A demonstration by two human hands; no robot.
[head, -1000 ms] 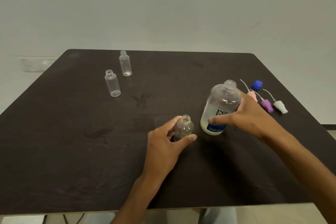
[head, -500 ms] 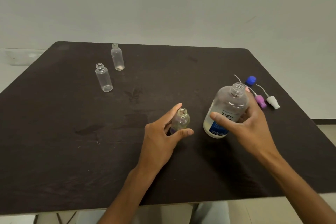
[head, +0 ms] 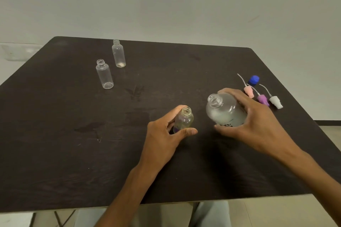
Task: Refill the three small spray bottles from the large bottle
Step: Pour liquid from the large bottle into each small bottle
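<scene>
My left hand (head: 166,132) holds a small clear bottle (head: 184,120) upright on the dark table (head: 55,134), thumb and fingers curled round its sides; its neck is uncapped. My right hand (head: 254,121) grips the large clear bottle (head: 224,110), lifted and tilted with its open mouth pointing left toward the small bottle. Some clear liquid lies inside the large bottle. Two more small bottles stand uncapped at the far left: one (head: 104,74) nearer, one (head: 118,53) farther back.
Three spray heads lie at the right of the table: pink (head: 248,91), purple (head: 263,99) and white (head: 275,101), each with a thin dip tube. A blue cap (head: 254,80) sits just behind them. The table's front edge runs close below my forearms.
My right hand has lifted the large bottle off the table and tilted its mouth leftward toward the small bottle. My left hand keeps its hold on the small bottle.
</scene>
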